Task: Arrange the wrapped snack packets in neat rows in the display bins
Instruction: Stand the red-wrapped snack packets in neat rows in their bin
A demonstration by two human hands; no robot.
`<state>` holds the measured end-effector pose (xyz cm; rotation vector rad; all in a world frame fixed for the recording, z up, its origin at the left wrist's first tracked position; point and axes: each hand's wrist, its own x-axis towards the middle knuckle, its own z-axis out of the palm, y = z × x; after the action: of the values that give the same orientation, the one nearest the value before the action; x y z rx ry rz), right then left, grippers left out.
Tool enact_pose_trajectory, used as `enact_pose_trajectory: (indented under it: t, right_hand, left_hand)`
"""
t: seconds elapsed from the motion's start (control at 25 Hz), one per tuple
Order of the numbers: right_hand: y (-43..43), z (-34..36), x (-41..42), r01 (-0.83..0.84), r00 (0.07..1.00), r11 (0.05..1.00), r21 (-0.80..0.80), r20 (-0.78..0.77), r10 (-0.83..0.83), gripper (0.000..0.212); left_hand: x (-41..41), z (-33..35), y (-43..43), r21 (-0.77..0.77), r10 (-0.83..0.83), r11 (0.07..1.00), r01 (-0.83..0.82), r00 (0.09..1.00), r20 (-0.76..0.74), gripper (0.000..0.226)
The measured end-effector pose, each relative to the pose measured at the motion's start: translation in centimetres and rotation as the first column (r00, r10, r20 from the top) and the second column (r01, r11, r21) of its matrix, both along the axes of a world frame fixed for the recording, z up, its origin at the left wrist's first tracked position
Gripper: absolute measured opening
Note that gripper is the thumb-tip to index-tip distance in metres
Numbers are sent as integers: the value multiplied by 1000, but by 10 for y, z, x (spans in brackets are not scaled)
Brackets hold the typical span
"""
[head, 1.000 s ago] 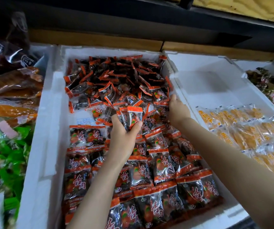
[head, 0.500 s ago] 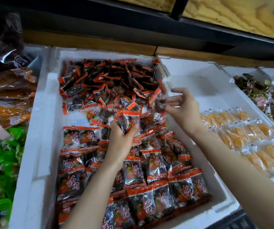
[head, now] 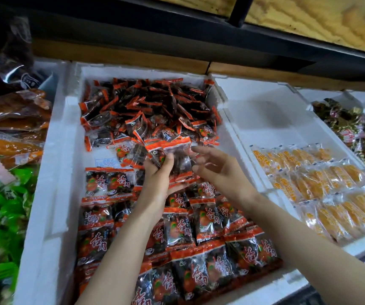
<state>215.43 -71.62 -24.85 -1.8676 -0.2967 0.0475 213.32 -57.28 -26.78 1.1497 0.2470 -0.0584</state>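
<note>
Left hand (head: 158,183): fingers and thumb curled round a small stack of orange-edged clear-wrapped snack packets (head: 177,150), held upright above the middle of the white foam display bin (head: 51,172). Right hand (head: 219,170): fingers loosely spread, tips just beside the stack; contact unclear from blur. Both forearms reach forward. Neat packet rows (head: 199,227) fill the near half, a loose packet heap (head: 150,106) the far half.
</note>
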Motion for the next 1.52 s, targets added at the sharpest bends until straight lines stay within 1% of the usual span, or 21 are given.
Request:
enact_pose_trajectory:
  t: [0.08, 0.16, 0.2, 0.24, 0.32, 0.4, 0.52, 0.6, 0.76, 0.88, 0.92, 0.96, 1.0, 1.04, 1.12, 1.2, 1.24, 1.32, 1.36, 1.44, 1.52]
  right_hand:
    - [0, -3, 1, -35, 998, 995, -97, 44, 39, 32]
    - [-2, -6, 5, -48, 989, 970, -238, 122, 79, 30]
    - [-4, -7, 11, -20, 985, 953, -302, 156, 71, 31]
    - [-8, -8, 21, 40, 981, 939, -341, 190, 27, 34]
    - [-17, -10, 49, 186, 963, 902, -390, 254, -89, 44]
    - [-25, -16, 83, 274, 951, 806, -525, 270, -148, 55]
    - [-25, -28, 119, 280, 960, 632, -722, 205, -191, 63]
    - [-19, -32, 130, 298, 953, 569, -767, 201, -228, 64]
    - [-8, -28, 134, 373, 923, 537, -757, 246, -295, 65]
    - [-2, -19, 130, 446, 894, 501, -742, 340, -292, 68]
    - [-3, -16, 128, 464, 886, 517, -719, 371, -279, 63]
    - [-3, -13, 126, 468, 883, 564, -681, 384, -269, 56]
    - [-6, -10, 124, 457, 887, 616, -642, 382, -260, 46]
    - [-10, -8, 121, 434, 897, 647, -627, 368, -245, 35]
    - [-20, -6, 115, 385, 919, 645, -660, 342, -198, 18]
    - [-28, -5, 107, 379, 921, 642, -666, 335, -197, 16]
    - [-30, -3, 102, 403, 911, 658, -636, 351, -217, 18]
    - [-28, 4, 84, 447, 880, 724, -525, 402, -252, 19]
    - [-24, 8, 72, 436, 879, 777, -454, 402, -258, 17]
    - [-14, 11, 43, 328, 922, 885, -330, 317, -223, 12]
    - [3, 7, 11, 181, 970, 951, -251, 207, -130, 12]
  left_hand:
    - [0, -2, 2, 32, -41, 999, 38, 996, 85, 44]
    - [0, -5, 4, 106, 8, 994, -21, 992, 125, 36]
    - [1, -6, 5, 133, 48, 989, -65, 991, 126, 34]
    - [2, -6, 6, 144, 86, 984, -104, 989, 121, 32]
    - [2, -6, 9, 117, 132, 983, -144, 986, 106, 29]
    - [3, -6, 10, 89, 150, 983, -159, 984, 97, 34]
    - [4, -6, 11, 63, 199, 977, -205, 976, 88, 36]
    - [5, -7, 14, 46, 213, 975, -218, 973, 87, 38]
    - [7, -9, 17, 36, 219, 974, -223, 971, 93, 43]
    - [7, -9, 18, 39, 225, 972, -230, 969, 102, 45]
    - [7, -8, 18, 38, 229, 971, -235, 967, 107, 44]
    - [7, -7, 19, 37, 236, 970, -241, 965, 112, 43]
    - [7, -6, 20, 37, 243, 968, -248, 963, 118, 40]
    - [8, -5, 22, 40, 247, 966, -254, 961, 125, 39]
    - [7, -3, 25, 39, 254, 964, -261, 957, 140, 39]
    - [4, -2, 26, 52, 269, 959, -279, 951, 152, 39]
    - [2, -2, 26, 58, 278, 955, -290, 948, 156, 38]
    - [-2, 3, 27, 60, 305, 946, -318, 938, 166, 33]
    - [-4, 6, 28, 62, 316, 942, -331, 932, 177, 32]
    - [-11, 12, 32, 76, 332, 933, -352, 923, 196, 32]
    - [-21, 18, 40, 105, 340, 924, -368, 915, 216, 37]
